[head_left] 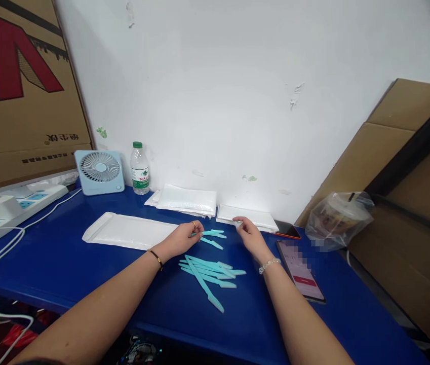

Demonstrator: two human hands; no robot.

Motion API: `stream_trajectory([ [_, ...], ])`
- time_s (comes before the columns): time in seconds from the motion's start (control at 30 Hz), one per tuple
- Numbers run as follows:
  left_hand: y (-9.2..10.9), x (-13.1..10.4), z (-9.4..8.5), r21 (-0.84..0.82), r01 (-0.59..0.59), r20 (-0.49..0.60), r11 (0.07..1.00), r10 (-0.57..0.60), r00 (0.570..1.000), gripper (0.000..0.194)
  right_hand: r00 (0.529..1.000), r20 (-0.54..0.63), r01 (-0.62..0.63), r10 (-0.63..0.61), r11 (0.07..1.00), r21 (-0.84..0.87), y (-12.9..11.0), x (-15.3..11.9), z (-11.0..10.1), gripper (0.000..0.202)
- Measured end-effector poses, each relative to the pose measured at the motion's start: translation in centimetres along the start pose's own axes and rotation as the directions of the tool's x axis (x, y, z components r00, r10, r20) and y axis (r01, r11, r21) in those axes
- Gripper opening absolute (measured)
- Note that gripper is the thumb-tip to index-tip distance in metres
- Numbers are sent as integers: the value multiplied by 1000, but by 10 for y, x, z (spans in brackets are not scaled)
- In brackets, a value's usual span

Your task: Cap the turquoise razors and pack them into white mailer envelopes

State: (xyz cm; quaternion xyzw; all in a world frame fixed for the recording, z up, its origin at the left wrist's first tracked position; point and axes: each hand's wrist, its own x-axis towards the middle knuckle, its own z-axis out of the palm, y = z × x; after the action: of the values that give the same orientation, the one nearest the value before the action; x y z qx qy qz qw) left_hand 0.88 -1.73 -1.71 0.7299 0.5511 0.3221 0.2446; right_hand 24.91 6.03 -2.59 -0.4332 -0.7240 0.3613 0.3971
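My left hand (189,237) is closed, its thumb and fingers pinching turquoise eyebrow razors (211,233) whose pale blade ends point right. Another razor (212,244) shows just under these; whether it is gripped too I cannot tell. To the right, my right hand (250,235) is closed in a pinch around something small and whitish, too small to name. A loose pile of turquoise razors (203,271) lies on the blue table below and between both hands, one of them slanting across the others. Beside my left hand lies a long white padded envelope (129,230).
White packets (186,198) lie against the wall, with a flat white packet (247,215) beside them. A fan (101,172), a bottle (140,170) and a power strip (28,208) stand left. Right are two phones (302,274) (288,229) and a bagged cup (340,218).
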Motion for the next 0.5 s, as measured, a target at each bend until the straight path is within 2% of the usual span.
stream_trajectory([
  [0.1,2,-1,0,13,3,10,1000,-3,1000,19,995,56,-93,79,940,328,-8,-4,5,21],
  [0.2,2,-1,0,22,-10,10,1000,10,1000,19,985,153,-152,84,845,513,-13,-6,8,18],
  [0.33,1,-1,0,39,-17,-3,999,17,1000,20,964,231,-245,128,760,602,-15,-7,6,22],
  [0.5,1,-1,-1,44,-12,-6,999,13,1000,22,944,255,-328,212,704,630,-16,-7,0,26],
])
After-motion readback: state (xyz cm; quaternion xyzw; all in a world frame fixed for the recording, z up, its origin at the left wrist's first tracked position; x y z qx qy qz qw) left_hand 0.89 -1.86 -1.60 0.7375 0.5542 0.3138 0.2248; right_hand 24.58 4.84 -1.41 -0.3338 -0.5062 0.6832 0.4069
